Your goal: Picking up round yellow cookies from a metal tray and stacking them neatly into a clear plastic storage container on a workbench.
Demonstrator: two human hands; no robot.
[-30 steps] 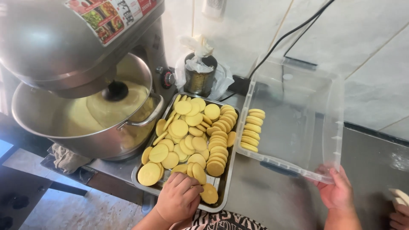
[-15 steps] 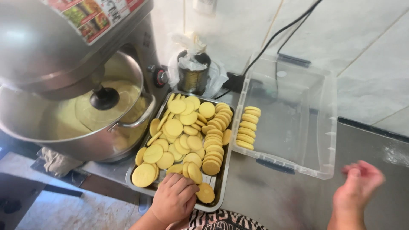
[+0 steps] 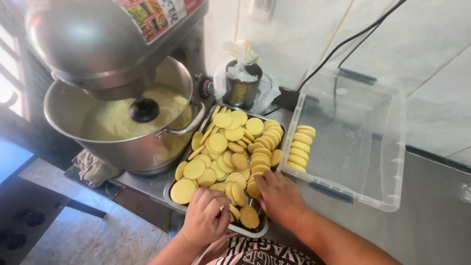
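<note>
A metal tray (image 3: 172, 189) holds several round yellow biscuits (image 3: 230, 142), some flat, some stacked on edge. My left hand (image 3: 205, 217) curls over the biscuits at the tray's near edge, fingers closed on one or more. My right hand (image 3: 278, 196) rests on the biscuits at the tray's near right corner, fingers bent down onto them. To the right a clear plastic box (image 3: 378, 196) leans against the wall with one row of biscuits (image 3: 300, 147) standing along its left side.
A large stand mixer (image 3: 98, 44) sits at left, its steel bowl (image 3: 64, 113) full of pale yellow batter. A tin with a plastic bag (image 3: 242, 86) stands behind the tray. A black cable (image 3: 343, 46) runs up the tiled wall. Steel counter (image 3: 431, 230) lies at right.
My right hand has let go of the clear box's near edge and moved left onto the biscuits in the tray. My left hand has stayed at the tray's near edge.
</note>
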